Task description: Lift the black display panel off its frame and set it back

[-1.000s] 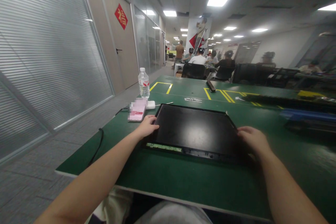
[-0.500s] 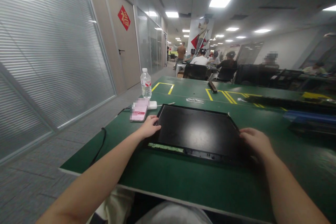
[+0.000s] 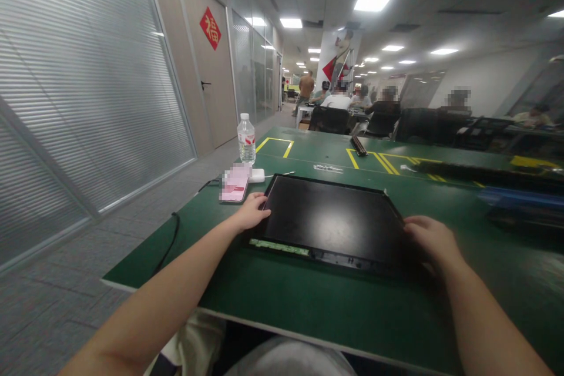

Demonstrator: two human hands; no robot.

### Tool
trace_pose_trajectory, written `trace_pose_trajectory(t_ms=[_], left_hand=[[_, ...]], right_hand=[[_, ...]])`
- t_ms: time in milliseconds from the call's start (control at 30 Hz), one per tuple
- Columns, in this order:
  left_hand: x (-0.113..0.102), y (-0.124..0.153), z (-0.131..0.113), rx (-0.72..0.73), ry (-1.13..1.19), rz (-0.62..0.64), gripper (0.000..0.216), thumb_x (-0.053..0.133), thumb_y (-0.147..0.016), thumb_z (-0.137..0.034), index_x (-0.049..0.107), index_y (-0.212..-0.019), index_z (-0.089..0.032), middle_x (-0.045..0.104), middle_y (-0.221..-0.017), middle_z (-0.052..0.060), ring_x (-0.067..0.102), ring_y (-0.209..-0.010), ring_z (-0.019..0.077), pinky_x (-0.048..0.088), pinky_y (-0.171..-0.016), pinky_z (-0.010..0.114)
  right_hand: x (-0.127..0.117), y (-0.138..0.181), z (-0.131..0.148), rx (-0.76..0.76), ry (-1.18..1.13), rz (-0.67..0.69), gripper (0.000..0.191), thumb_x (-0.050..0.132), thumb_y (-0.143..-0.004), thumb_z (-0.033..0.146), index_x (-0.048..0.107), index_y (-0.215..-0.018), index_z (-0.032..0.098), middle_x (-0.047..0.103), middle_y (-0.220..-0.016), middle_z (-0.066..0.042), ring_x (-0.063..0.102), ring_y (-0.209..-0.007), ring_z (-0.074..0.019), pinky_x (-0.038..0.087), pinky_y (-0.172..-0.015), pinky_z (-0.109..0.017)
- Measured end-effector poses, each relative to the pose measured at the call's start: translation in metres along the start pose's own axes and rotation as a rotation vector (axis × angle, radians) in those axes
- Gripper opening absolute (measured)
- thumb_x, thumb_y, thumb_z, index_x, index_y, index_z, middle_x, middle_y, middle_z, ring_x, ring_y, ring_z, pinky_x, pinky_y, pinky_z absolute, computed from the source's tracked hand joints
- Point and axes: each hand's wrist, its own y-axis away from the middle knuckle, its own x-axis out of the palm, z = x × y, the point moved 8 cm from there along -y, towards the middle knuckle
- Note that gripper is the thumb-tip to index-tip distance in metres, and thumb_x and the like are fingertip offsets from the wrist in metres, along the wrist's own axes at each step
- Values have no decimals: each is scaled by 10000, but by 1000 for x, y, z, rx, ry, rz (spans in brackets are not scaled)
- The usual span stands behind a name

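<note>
**Screen [image 3: 326, 211] held at both sides**

So the left hand [image 3: 252, 212] grips the left edge, thumb on the rim, and the right hand [image 3: 432, 242] has fingers on the right edge, clasping it too. It's right between them, dark face up, over the table [image 3: 308, 308]; can't tell if it's fully resting. Green strip [image 3: 279, 247] on the near edge, phone [image 3: 237, 188] just past the left hand.

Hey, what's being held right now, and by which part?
A flat black screen panel, held by its two side edges: left hand at the left edge, right hand at the right.
</note>
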Motion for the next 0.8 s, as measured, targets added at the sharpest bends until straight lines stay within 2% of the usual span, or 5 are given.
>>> trace_pose_trajectory(t_ms=[467, 633, 800], left_hand=[[2, -1, -1, 23, -98, 14, 439, 626, -765, -291, 668, -1173, -132, 442, -1433, 162, 446, -1381, 311, 302, -1202, 406], [1, 3, -13, 116, -178, 40, 592, 611, -795, -342, 577, -1343, -120, 468, -1404, 170, 476, -1351, 311, 329, -1182, 420], [-1, 15, -30, 280, -309, 134, 637, 652, -793, -468, 596, -1345, -155, 449, -1462, 189, 427, -1371, 378, 338, -1153, 513]], right_hand=[[2, 1, 0, 3, -2, 10, 277, 605, -690, 303, 773, -889, 206, 746, -858, -94, 672, -824, -261, 497, -736, -357], [0, 0, 3, -25, 22, -23, 248, 604, -679, 288, 773, -844, 211, 751, -877, -85, 671, -863, -260, 489, -774, -354], [1, 1, 2, -22, 10, -24, 255, 594, -686, 281, 772, -854, 210, 751, -868, -82, 676, -859, -251, 491, -783, -344]])
